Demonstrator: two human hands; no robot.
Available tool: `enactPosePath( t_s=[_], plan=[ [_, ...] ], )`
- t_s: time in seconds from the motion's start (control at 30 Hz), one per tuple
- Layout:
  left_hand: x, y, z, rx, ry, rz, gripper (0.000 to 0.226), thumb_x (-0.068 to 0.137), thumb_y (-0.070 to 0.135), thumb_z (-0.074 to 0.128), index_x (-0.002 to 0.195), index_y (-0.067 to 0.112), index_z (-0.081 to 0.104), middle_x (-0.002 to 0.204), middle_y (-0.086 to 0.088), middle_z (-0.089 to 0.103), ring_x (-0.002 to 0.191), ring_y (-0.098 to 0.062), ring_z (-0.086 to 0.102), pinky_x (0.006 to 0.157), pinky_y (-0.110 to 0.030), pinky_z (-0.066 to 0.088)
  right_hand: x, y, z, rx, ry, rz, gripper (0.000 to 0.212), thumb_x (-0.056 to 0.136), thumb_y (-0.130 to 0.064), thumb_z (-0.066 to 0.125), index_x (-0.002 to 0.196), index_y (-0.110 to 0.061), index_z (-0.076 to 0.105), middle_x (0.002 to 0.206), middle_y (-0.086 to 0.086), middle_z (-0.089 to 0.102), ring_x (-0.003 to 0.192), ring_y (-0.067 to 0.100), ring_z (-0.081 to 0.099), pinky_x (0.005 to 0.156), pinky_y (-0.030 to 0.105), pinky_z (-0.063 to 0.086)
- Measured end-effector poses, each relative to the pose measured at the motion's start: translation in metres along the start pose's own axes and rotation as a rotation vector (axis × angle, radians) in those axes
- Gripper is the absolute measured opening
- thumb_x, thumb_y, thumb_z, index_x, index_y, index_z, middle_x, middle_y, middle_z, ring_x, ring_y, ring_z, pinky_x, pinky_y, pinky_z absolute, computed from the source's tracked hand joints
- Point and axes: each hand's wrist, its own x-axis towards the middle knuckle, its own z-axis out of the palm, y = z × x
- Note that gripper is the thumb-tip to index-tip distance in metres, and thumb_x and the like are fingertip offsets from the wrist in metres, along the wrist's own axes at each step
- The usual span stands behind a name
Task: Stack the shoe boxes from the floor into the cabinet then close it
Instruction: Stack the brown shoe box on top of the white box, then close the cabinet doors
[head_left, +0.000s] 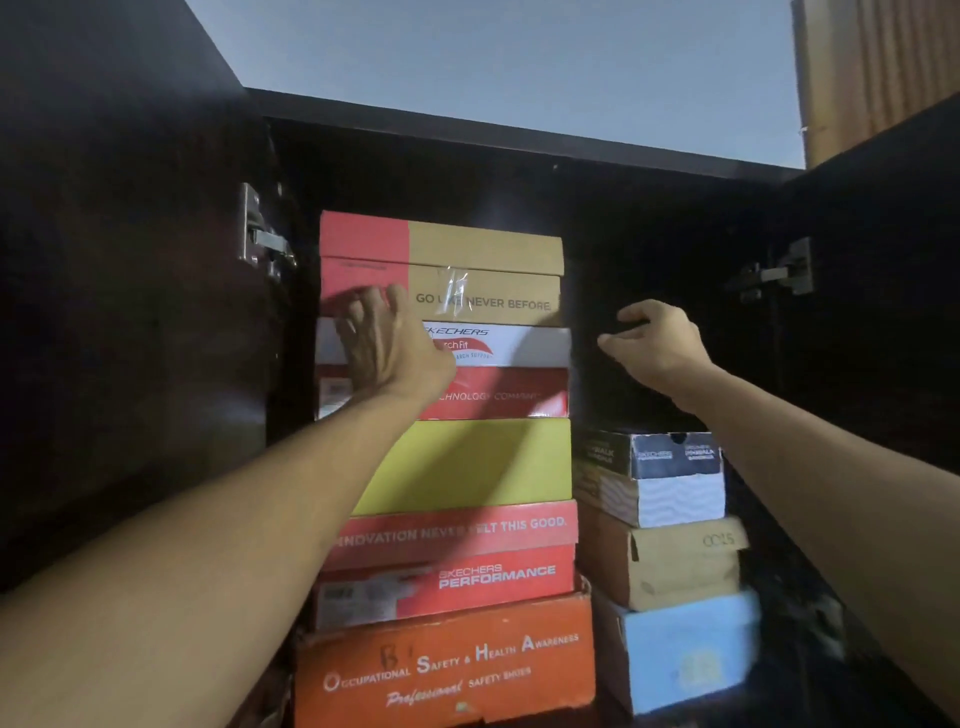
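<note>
2 hands: right hand (657, 345) half-curled against dark, unreadable cabinet (519, 137) interior.

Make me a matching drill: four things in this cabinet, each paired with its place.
Things:
1. orange safety-shoes box
2. yellow-green box
3. light blue box
4. left hand

Places:
A. bottom of the right stack
B. pressed on the upper left-stack boxes
C. bottom of the left stack
D. middle of the left stack

Pairs: 1-C, 2-D, 3-A, 4-B
</note>
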Motion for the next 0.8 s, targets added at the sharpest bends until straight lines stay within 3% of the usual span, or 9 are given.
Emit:
enactPosePath(
  t_s=[0.07,0.23,0.33,0.4,0.43,0.53,0.6,0.7,0.8],
  plan=[
    [-0.028,0.018,0.01,-0.105,-0.134,0.014,0.049,0.074,0.023,0.068,0.119,0.01,0.053,0.127,-0.014,0.051,0.121,-0.035,0.043,0.104,-0.045,0.037,-0.02,0.01,-0.021,-0.006,-0.056,0.022,0.043,0.089,-0.021,0.071,0.128,-0.013,0.055,0.112,0.01,0.069,0.099,0.022,0.066,0.085,0.033,0.055],
    [-0.112,0.054,0.03,-0.258,-0.481,0.002,0.05,0.077,0.026,0.069,0.124,0.015,0.057,0.132,-0.007,0.056,0.122,-0.03,0.052,0.096,-0.039,0.047,-0.08,0.048,-0.067,-0.096,-0.162,0.105,0.04,0.086,-0.021,0.074,0.122,-0.013,0.058,0.104,0.009,0.071,0.089,0.021,0.07,0.077,0.038,0.061],
    [-0.165,0.073,0.038,-0.369,-0.737,0.031,0.028,0.073,0.027,0.073,0.099,0.019,0.066,0.113,-0.004,0.068,0.096,-0.024,0.064,0.073,-0.028,0.051,-0.121,0.078,-0.094,-0.148,-0.215,0.18,0.037,0.084,-0.02,0.074,0.117,-0.009,0.061,0.094,0.011,0.073,0.084,0.026,0.073,0.075,0.045,0.062],
    [-0.2,0.084,0.042,-0.419,-0.89,0.06,0.022,0.073,0.028,0.078,0.089,0.021,0.063,0.102,-0.004,0.068,0.08,-0.017,0.063,0.058,-0.023,0.044,-0.151,0.096,-0.113,-0.174,-0.239,0.23,0.035,0.082,-0.02,0.076,0.113,-0.01,0.063,0.089,0.01,0.075,0.084,0.029,0.073,0.072,0.046,0.062],
    [-0.218,0.09,0.043,-0.414,-0.951,0.077,0.03,0.074,0.031,0.079,0.095,0.018,0.062,0.104,-0.003,0.065,0.083,-0.018,0.062,0.059,-0.023,0.043,-0.166,0.105,-0.122,-0.195,-0.255,0.25,0.033,0.082,-0.02,0.076,0.111,-0.011,0.064,0.088,0.01,0.075,0.085,0.029,0.073,0.072,0.046,0.062],
    [-0.272,0.105,0.056,-0.409,-1.051,0.093,0.063,0.072,0.041,0.081,0.124,0.016,0.057,0.127,-0.005,0.057,0.108,-0.023,0.058,0.082,-0.026,0.046,-0.211,0.132,-0.153,-0.249,-0.274,0.315,0.027,0.082,-0.021,0.076,0.106,-0.012,0.065,0.087,0.009,0.075,0.086,0.029,0.073,0.073,0.046,0.062],
    [-0.308,0.116,0.062,-0.443,-1.146,0.094,0.071,0.069,0.044,0.082,0.128,0.016,0.055,0.134,-0.005,0.054,0.117,-0.024,0.055,0.096,-0.031,0.046,-0.238,0.152,-0.175,-0.269,-0.264,0.372,0.024,0.081,-0.021,0.077,0.101,-0.011,0.068,0.085,0.008,0.075,0.084,0.026,0.074,0.072,0.047,0.062],
    [-0.356,0.136,0.062,-0.48,-1.27,0.124,0.07,0.069,0.044,0.081,0.127,0.016,0.055,0.134,-0.005,0.055,0.118,-0.025,0.056,0.099,-0.037,0.047,-0.273,0.179,-0.209,-0.327,-0.235,0.491,0.026,0.078,-0.027,0.081,0.097,-0.012,0.07,0.082,0.008,0.075,0.078,0.021,0.074,0.07,0.043,0.063],
    [-0.395,0.158,0.058,-0.51,-1.34,0.147,0.071,0.074,0.042,0.079,0.135,0.018,0.051,0.139,-0.002,0.053,0.124,-0.024,0.053,0.096,-0.032,0.043,-0.295,0.201,-0.241,-0.469,-0.19,0.662,0.026,0.078,-0.034,0.08,0.088,-0.011,0.07,0.081,0.01,0.075,0.076,0.025,0.074,0.065,0.04,0.063]
  ],
)
